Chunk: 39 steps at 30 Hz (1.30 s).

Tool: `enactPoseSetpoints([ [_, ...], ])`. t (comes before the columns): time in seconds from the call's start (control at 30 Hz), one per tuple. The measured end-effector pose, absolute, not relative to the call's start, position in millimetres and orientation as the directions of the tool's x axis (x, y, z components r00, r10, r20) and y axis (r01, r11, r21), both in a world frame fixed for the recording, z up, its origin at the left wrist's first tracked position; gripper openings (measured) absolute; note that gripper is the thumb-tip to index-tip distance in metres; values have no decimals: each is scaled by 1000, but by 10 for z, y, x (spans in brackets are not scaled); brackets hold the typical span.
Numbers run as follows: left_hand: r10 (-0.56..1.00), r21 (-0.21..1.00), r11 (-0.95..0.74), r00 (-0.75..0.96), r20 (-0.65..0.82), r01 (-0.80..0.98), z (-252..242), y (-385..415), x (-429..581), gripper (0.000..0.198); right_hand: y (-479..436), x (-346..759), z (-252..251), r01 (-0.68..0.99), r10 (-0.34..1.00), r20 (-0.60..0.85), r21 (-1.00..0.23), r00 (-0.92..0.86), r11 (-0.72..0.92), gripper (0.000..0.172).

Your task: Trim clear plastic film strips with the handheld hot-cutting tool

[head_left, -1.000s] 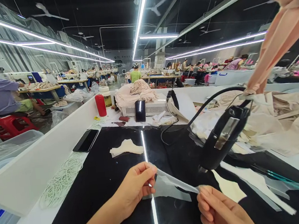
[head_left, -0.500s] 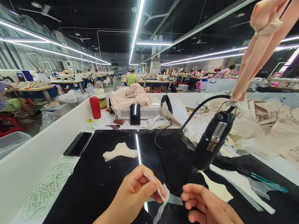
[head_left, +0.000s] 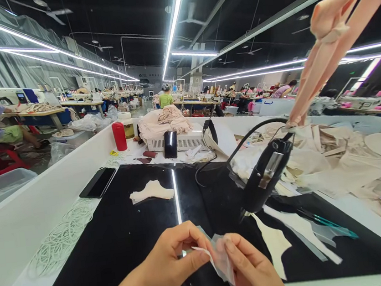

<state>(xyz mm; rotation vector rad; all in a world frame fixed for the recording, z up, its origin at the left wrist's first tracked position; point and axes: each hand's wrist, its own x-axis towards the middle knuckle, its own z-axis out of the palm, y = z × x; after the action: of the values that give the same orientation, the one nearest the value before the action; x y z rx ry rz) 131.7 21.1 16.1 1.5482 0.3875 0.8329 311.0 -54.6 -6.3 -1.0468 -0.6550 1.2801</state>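
My left hand (head_left: 177,254) and right hand (head_left: 254,264) pinch a thin, translucent whitish sheet (head_left: 221,259) between them above a glossy black flat board (head_left: 120,252); light, even fingertip pressure near its edges should limit creasing.

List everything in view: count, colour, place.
sheer material: count unclear, whitish, front centre
black surface: one, black, foreground
cream cutout: count unclear, cream, left of centre
phone: one, black, left
cord tangle: one, pale green, left
red container: one, red, rear left
jar: one, white-lidded, beside red container
vented box: one, white, rear
fabric pile: one, pink, atop vented box
handheld device: one, black, right
cut pieces: several, white and cream, right
teal-handled tool: one, teal, right
fabric heap: one, beige, right
co-workers: several, varied clothing, background
left hand: one, bare, holding sheer material
right hand: one, bare, likewise
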Motion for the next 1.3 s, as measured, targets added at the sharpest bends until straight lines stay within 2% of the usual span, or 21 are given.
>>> enactPoseSetpoints([
  [0.1, 716, 972, -103, 663, 219, -210, 161, 242, 1349, 39, -572, 3133, 19, -302, 955, -113, -953, 276, -25, 49],
  [0.2, 768, 983, 40, 634, 84, -179, 182, 286, 1386, 44, -597, 3168, 97, -114, 951, -57, -993, 303, -23, 50],
  [0.27, 759, 982, 125, 651, 0, -145, 202, 301, 1401, 50, -600, 3189, 134, -50, 959, -46, -998, 279, -33, 50],
  [0.4, 701, 971, 237, 698, -144, -37, 231, 259, 1430, 57, -567, 3212, 142, 10, 977, -42, -999, 211, -45, 49],
  [0.53, 681, 964, 266, 702, -210, 31, 225, 194, 1466, 47, -532, 3217, 66, 70, 980, -39, -996, 193, -54, 50],
  [0.63, 705, 961, 271, 668, -238, 57, 211, 204, 1470, 43, -537, 3217, -16, 38, 973, -42, -998, 228, -52, 49],
  [0.73, 732, 964, 235, 630, -260, 125, 188, 267, 1456, 37, -557, 3238, -96, 43, 956, 0, -999, 295, -14, 50],
  [0.87, 764, 963, 160, 591, -261, 218, 144, 362, 1444, 26, -542, 3309, -173, 336, 963, 90, -942, 253, -1, 30],
  [1.07, 834, 930, -13, 516, -192, 367, 107, 411, 1400, 18, -409, 3408, -258, 613, 945, 306, -770, 113, 176, 19],
  [1.2, 876, 789, -257, 480, -54, 558, 70, 394, 1365, 10, -324, 3426, -307, 739, 890, 456, -589, -29, 326, 24],
  [1.3, 856, 622, -407, 518, 4, 669, 27, 369, 1366, 4, -289, 3406, -327, 816, 823, 562, -436, -82, 379, 30],
])
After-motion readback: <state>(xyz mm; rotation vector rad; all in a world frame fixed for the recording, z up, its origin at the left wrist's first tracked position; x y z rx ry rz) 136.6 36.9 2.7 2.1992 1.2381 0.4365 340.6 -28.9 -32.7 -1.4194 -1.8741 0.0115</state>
